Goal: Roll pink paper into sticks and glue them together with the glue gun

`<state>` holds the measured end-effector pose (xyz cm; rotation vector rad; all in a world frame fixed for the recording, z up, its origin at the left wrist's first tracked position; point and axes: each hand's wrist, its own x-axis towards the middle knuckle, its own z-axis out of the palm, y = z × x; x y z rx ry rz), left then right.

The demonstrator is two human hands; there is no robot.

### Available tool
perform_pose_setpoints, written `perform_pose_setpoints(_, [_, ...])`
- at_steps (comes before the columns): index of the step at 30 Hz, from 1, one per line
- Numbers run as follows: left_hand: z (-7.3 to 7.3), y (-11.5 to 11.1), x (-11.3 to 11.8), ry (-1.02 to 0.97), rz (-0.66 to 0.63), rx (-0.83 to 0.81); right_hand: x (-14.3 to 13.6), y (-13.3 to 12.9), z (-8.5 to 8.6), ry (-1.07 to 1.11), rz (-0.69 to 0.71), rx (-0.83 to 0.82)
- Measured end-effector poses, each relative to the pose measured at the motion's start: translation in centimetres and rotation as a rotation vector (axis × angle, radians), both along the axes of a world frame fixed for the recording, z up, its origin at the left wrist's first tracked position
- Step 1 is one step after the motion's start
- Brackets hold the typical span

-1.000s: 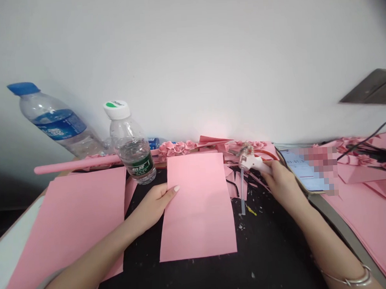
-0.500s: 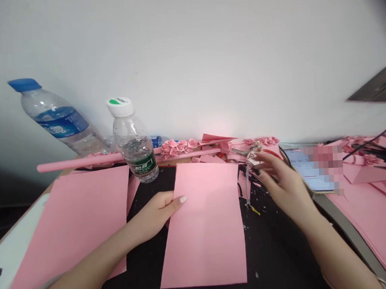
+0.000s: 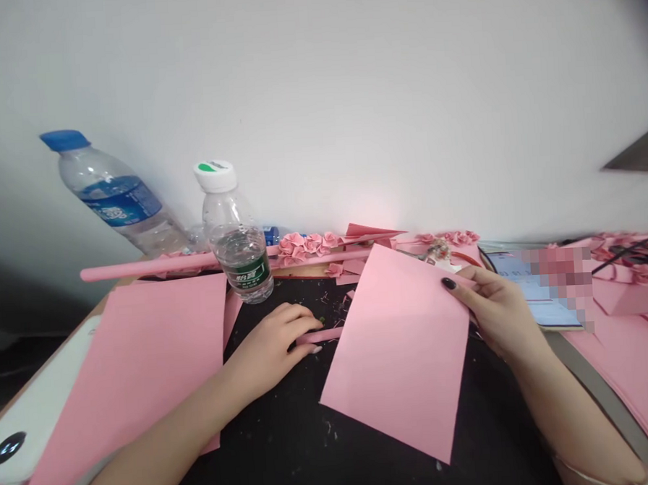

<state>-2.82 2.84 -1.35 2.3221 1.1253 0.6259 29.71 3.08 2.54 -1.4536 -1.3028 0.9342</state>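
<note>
My right hand (image 3: 498, 309) pinches the upper right corner of a pink paper sheet (image 3: 400, 354), thumb on top. The sheet is tilted over the black mat (image 3: 291, 447). Left of it, my left hand (image 3: 278, 342) is closed round the end of a thin pink paper tube (image 3: 323, 335), fingers on one side and thumb on the other. The tube's other end is hidden under the sheet. Beside my left forearm lies a stack of larger pink sheets (image 3: 145, 353). Behind my right hand, scissors with red handles (image 3: 469, 258) are partly covered.
A small water bottle (image 3: 243, 254) stands behind my left hand, with a larger blue-capped bottle (image 3: 120, 195) leaning further left. Along the wall lie a long pink tube (image 3: 146, 267) and paper roses (image 3: 305, 245). At right are a phone (image 3: 544, 296) and more pink paper (image 3: 635, 371).
The sheet has passed from my left hand to my right, shifting right and tilting. My left hand has let it go and closed on the thin tube. My right hand has left the scissors area.
</note>
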Motion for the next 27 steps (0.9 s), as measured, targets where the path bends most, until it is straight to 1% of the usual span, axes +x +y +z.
perform_pose_setpoints(3, [-0.2, -0.1, 0.0, 0.010, -0.033, 0.036, -0.2, -0.2, 0.2, 0.035, 0.065, -0.035])
perform_pose_setpoints(7, [-0.2, 0.4, -0.1, 0.033, -0.009, 0.149, -1.2, -0.6, 0.0, 0.055, 0.271, -0.186])
perform_pose_setpoints(9, [-0.3, 0.9, -0.1, 0.054, 0.023, 0.213, -2.3, -0.9, -0.4, 0.013, 0.385, -0.254])
perform_pose_setpoints(11, [-0.5, 1.4, -0.1, 0.064, 0.063, 0.267, -3.5, -1.3, -0.7, -0.086, 0.469, -0.261])
perform_pose_setpoints(13, [-0.7, 1.8, -0.1, 0.068, 0.109, 0.294, -4.8, -1.8, -0.9, -0.217, 0.482, -0.188])
perform_pose_setpoints(17, [-1.1, 2.1, -0.1, 0.081, 0.172, 0.306, -6.0, -2.4, -0.9, -0.540, 0.492, 0.070])
perform_pose_setpoints(20, [-1.2, 2.4, -0.2, 0.070, 0.175, 0.321, -6.2, -2.5, -1.4, -0.649, 0.490, 0.212])
perform_pose_setpoints(22, [-1.1, 2.5, -0.2, 0.040, 0.191, 0.349, -6.2, -2.4, -1.8, -0.706, 0.461, 0.254])
perform_pose_setpoints(25, [-0.7, 2.4, 0.1, -0.036, 0.224, 0.438, -6.3, -2.3, -2.5, -0.789, 0.423, 0.269])
perform_pose_setpoints(27, [-0.3, 1.9, 0.5, -0.066, 0.176, 0.466, -6.4, -2.3, -2.8, -0.823, 0.419, 0.273])
